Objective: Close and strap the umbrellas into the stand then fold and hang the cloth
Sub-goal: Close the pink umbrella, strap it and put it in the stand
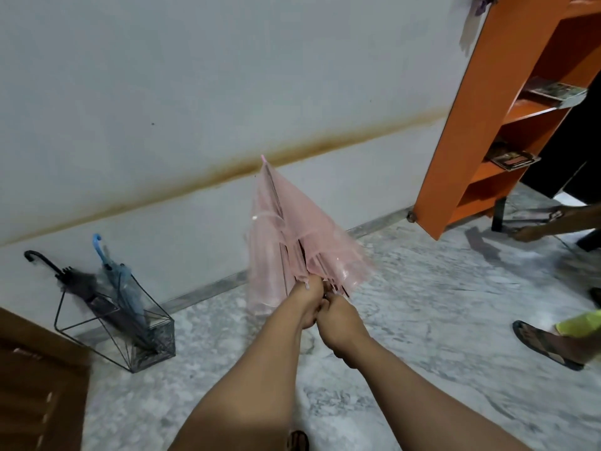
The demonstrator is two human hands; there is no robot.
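Note:
A translucent pink umbrella [286,229] is held out in front of me, its tip pointing up toward the wall and its canopy partly collapsed and loose. My left hand [309,302] grips the gathered rib ends at the canopy's lower edge. Right beside it, my right hand [340,320] is curled round the shaft or handle, which is hidden by my fingers. A black wire umbrella stand [123,333] sits on the floor at the left wall and holds a closed black umbrella [81,288] and a closed blue umbrella [122,281]. A purple cloth [481,3] shows at the top edge.
An orange shelf unit [487,125] with books stands at the right. Another person's hand [533,232] and sandalled foot [549,343] are at the right edge. A brown wooden door [35,385] fills the lower left. The floor is grey marble.

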